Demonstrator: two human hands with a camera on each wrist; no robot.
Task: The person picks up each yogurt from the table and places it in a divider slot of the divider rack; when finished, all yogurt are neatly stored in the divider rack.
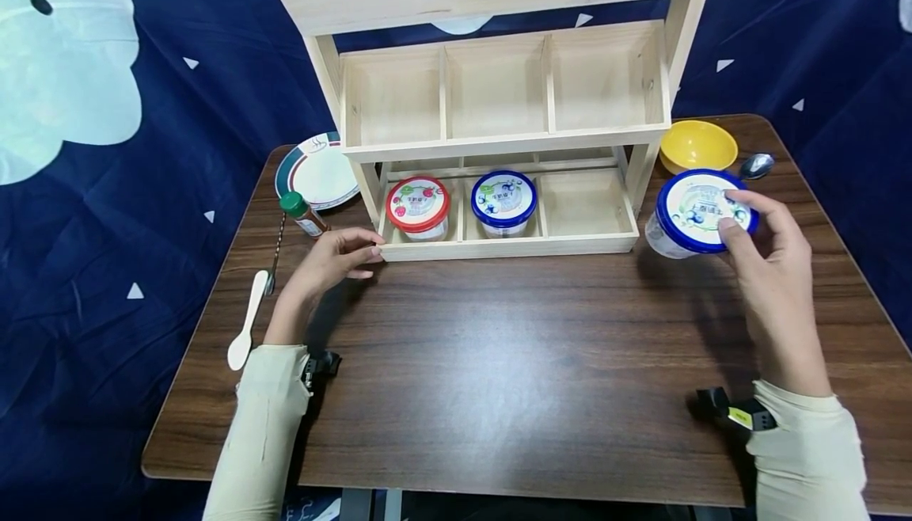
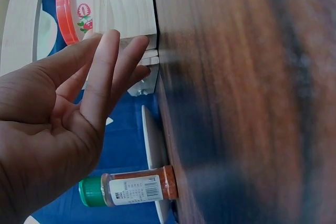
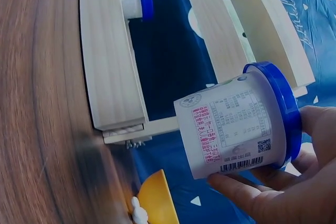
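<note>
Gripped by the lid in my right hand (image 1: 780, 275) is a white plastic tub with a blue lid (image 1: 701, 211), held above the table just right of the wooden rack (image 1: 499, 248). Its printed side label and barcode show in the right wrist view. My left hand (image 1: 331, 264) touches the front left corner of the rack's bottom tier, thumb and fingertips at the wood. In that tier, a red-lidded tub (image 1: 418, 204) sits in the left compartment. Another blue-lidded tub (image 1: 503, 200) stands in the middle one; nothing lies in the right compartment.
Left of the rack are stacked plates (image 1: 317, 173), a green-capped spice jar (image 1: 304, 214), a thin twisted-handled utensil (image 1: 278, 248) and a pale spoon (image 1: 248, 321). A yellow bowl (image 1: 698, 146) and a metal spoon (image 1: 757, 165) stand behind the held tub. Upper tiers (image 1: 499, 93) overhang the bottom one.
</note>
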